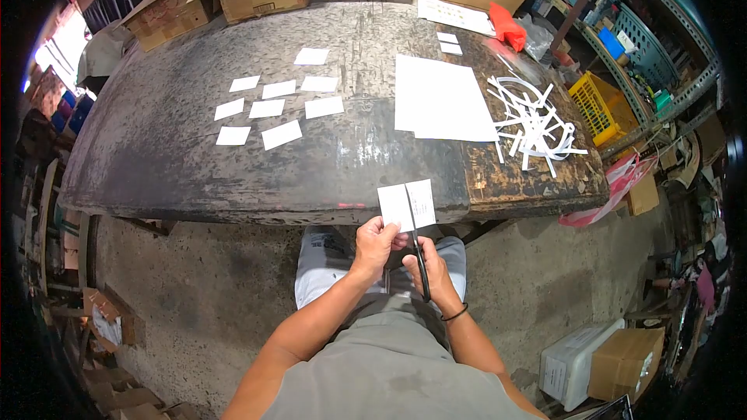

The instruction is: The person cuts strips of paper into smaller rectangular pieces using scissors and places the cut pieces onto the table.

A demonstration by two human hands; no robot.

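Note:
My left hand (375, 244) pinches the lower left corner of a white piece of paper (394, 201), which bears some faint print on its right part. In my right hand (433, 271) is a pair of black-handled scissors (421, 262), its fingers wrapped round the handles. The scissor blades point away from me and lie across the paper, right of its middle. Both hands are close together above my lap, just short of the table's near edge. Whether the blades are parted cannot be made out.
On the dark worn table (311, 171) lie several small white cards (267, 109), large white sheets (443, 97) and a heap of paper strips (537, 124). Cardboard boxes (264, 0) line the back. A red plastic bag (507, 28) lies at the far right, near shelves holding a yellow crate (595, 105).

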